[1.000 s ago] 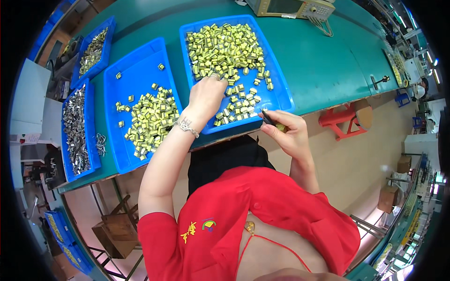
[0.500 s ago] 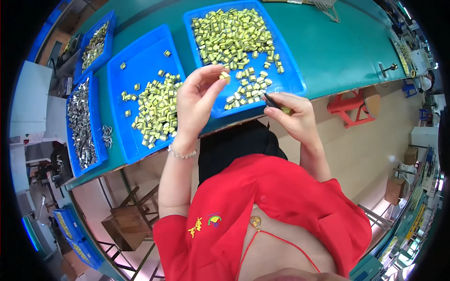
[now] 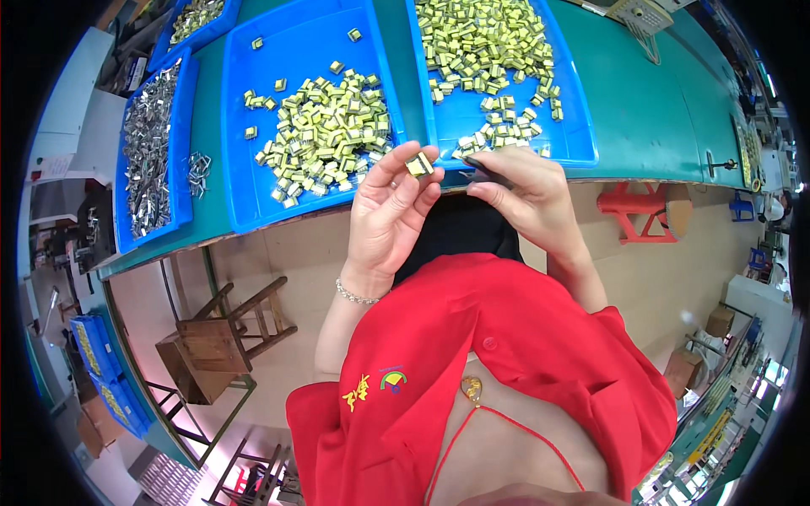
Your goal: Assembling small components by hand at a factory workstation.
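Note:
My left hand (image 3: 392, 211) pinches a small yellow-taped transformer (image 3: 418, 164) between thumb and fingertips, in front of the table edge. Just to the right, my right hand (image 3: 531, 196) is closed round a slim dark hand tool (image 3: 488, 174). Its tip points toward the transformer, and a gap shows between them; most of it is hidden in my palm, so its kind is unclear. Behind my hands, a blue tray (image 3: 579, 126) carries a big heap of similar transformers (image 3: 485, 42). A second blue tray (image 3: 253, 181) to the left has another pile (image 3: 329, 135).
Farther left, a narrow blue tray (image 3: 184, 169) holds metal clips (image 3: 150, 143), with several loose clips (image 3: 198, 173) beside it on the green table (image 3: 641, 110). A wooden stool (image 3: 215, 346) stands below left; a red stool (image 3: 641, 211) is at the right.
My left hand has drawn back toward me and turned, so the transformer shows more fully. The right hand has come closer to it with the tool. The whole view has shifted.

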Demonstrator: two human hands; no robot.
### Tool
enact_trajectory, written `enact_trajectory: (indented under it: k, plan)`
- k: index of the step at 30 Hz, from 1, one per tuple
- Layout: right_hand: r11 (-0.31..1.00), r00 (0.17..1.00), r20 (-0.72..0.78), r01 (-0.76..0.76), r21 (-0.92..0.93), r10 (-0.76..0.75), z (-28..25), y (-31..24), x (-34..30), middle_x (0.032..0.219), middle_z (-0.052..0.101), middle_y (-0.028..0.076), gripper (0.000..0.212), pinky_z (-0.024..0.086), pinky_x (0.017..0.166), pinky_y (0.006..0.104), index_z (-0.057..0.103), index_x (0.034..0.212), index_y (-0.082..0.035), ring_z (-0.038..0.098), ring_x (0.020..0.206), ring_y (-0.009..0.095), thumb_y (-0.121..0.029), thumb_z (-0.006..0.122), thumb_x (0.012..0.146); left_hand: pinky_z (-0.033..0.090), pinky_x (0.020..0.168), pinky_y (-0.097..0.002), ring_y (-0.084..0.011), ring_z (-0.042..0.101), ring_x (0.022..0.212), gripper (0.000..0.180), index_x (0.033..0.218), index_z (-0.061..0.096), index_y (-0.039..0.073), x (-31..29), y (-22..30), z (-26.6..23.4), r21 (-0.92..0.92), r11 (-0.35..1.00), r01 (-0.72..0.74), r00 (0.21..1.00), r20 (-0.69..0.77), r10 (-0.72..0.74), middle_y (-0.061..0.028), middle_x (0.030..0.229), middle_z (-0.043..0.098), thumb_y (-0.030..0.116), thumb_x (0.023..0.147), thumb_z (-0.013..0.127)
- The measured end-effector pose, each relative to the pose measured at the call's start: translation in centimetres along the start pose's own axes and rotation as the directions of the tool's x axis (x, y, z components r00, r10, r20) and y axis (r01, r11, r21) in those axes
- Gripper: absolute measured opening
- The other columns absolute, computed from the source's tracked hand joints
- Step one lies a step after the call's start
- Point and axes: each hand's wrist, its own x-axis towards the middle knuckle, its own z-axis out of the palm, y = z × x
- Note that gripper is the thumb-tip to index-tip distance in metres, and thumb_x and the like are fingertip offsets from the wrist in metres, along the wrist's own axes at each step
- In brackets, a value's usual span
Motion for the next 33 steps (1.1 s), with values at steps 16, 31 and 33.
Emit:
enact_trajectory:
  k: [16, 31, 33]
  plan:
    - [0.965, 0.989, -0.028, 0.137, -0.225, -0.147, 0.5, 0.0, 0.0, 0.073, 0.063, 0.007, 0.026, 0.042, 0.068, 0.0343, 0.069, 0.096, -0.003, 0.059, 0.067, 0.023, -0.008, 0.076, 0.071, 0.053, 0.089, -0.0286, -0.0182, 0.062, 0.101, 0.033, 0.124, 0.056, 0.001, 0.3, -1.0, -0.2, 0.044, 0.999, 0.016, 0.999, -0.04, -0.015, -0.0116, 0.116, 0.061, 0.002, 0.091, 0.059]
    - [0.989, 0.987, -0.098, -0.115, 0.092, 0.124, 0.5, -0.2, -0.4, 0.084, 0.067, 0.009, 0.02, 0.049, 0.072, 0.0282, 0.067, 0.098, 0.001, 0.064, 0.076, 0.016, -0.003, 0.073, 0.079, 0.053, 0.088, -0.0288, -0.0182, 0.063, 0.101, 0.031, 0.124, 0.056, 0.0, 0.1, -1.0, 0.1, 0.168, 0.986, -0.002, 0.999, -0.046, 0.01, -0.0138, 0.116, 0.062, 0.003, 0.093, 0.058]
    - [0.946, 0.978, -0.074, -0.167, 0.278, 0.195, 0.3, -0.3, -0.3, 0.091, 0.068, 0.008, 0.017, 0.05, 0.073, 0.024, 0.067, 0.099, 0.003, 0.063, 0.083, 0.012, -0.001, 0.069, 0.083, 0.054, 0.087, -0.0283, -0.018, 0.063, 0.1, 0.031, 0.124, 0.056, -0.001, 0.1, -0.9, 0.1, 0.163, 0.987, 0.018, 0.999, -0.048, -0.01, -0.0141, 0.116, 0.062, 0.005, 0.094, 0.057]
